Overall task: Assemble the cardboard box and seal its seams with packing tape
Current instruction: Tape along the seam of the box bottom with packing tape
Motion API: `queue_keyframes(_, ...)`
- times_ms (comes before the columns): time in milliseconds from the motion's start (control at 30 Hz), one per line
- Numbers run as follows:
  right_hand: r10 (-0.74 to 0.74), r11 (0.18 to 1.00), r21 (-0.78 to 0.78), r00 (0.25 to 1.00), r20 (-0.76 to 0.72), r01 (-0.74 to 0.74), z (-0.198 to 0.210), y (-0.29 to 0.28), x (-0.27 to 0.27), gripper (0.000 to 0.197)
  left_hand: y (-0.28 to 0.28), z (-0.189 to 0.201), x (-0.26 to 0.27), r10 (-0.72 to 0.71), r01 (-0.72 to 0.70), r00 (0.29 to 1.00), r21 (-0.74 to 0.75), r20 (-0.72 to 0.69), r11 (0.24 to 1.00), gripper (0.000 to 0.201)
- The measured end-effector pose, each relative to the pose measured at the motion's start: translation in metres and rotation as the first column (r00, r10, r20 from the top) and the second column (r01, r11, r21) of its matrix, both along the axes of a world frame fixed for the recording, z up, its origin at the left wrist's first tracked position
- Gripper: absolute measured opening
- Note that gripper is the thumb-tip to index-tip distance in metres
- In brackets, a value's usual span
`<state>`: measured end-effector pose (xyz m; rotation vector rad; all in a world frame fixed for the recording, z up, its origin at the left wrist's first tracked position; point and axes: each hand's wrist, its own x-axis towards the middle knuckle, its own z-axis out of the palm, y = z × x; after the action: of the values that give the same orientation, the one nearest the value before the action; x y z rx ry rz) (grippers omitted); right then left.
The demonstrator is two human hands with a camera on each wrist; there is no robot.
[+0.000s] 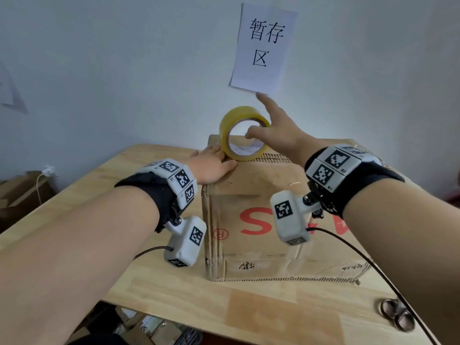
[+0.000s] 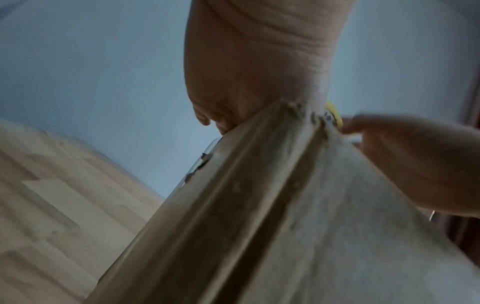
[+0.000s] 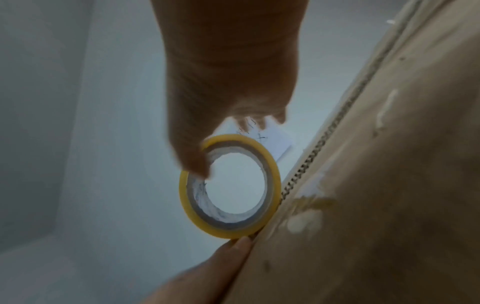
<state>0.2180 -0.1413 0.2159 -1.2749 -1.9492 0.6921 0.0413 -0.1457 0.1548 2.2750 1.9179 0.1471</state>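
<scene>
A brown cardboard box [image 1: 251, 245] with red print stands on the wooden table [image 1: 174, 295]. A yellow tape roll [image 1: 234, 120] stands on edge on the box's top, near its far left corner. My right hand [image 1: 273, 130] holds the roll, thumb inside the core and one finger pointing up; in the right wrist view the thumb lies on the roll's [image 3: 223, 233] inner rim. My left hand [image 1: 211, 165] presses flat on the box's top left edge, its thumb touching the foot of the roll. In the left wrist view its fingertips [image 2: 205, 119] reach over the box corner [image 2: 285, 226].
Scissors [image 1: 395, 317] lie at the table's near right corner. A paper sign [image 1: 263, 46] hangs on the wall behind the box. Flat cartons [image 1: 20, 190] sit left of the table, and more stock [image 1: 149, 327] lies under its front edge.
</scene>
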Motion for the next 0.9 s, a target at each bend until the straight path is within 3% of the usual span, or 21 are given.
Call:
queue_keyframes(100,0.000,0.996,0.091,0.997,0.078,-0.007,0.005,0.001,-0.015,0.074,-0.004,0.001,0.002,-0.016,0.016,1.000,-0.004,-0.025,1.000,0.060)
queue_keyframes(233,-0.193,0.976,0.143,0.962,0.196,0.166,0.011,0.005,-0.030,0.084,-0.005,0.002,0.003,-0.003,0.003,1.000,-0.018,-0.023,1.000,0.062)
queue_keyframes(467,-0.280,0.959,0.114,0.932,0.233,0.259,0.012,0.014,-0.025,0.070,-0.015,0.012,0.011,0.017,-0.025,0.993,-0.068,-0.118,0.997,0.063)
queue_keyframes(533,-0.338,0.939,0.171,0.890,0.307,0.298,0.015,0.014,-0.015,0.075,-0.014,0.013,0.012,0.011,-0.019,0.993,-0.068,-0.115,0.998,0.063)
queue_keyframes(700,-0.466,0.885,0.291,0.704,0.535,0.365,0.012,0.017,0.023,0.076,-0.009,0.011,0.019,-0.026,0.017,0.990,-0.061,-0.139,0.998,0.065)
queue_keyframes(800,-0.452,0.891,0.305,0.706,0.545,0.336,0.007,0.017,0.028,0.075,-0.007,0.011,0.025,-0.025,0.013,0.986,-0.077,-0.166,0.997,0.065)
queue_keyframes(900,-0.417,0.907,0.261,0.786,0.457,0.329,0.008,0.020,0.037,0.073,-0.006,0.014,0.026,-0.034,0.019,0.979,-0.077,-0.200,0.997,0.065)
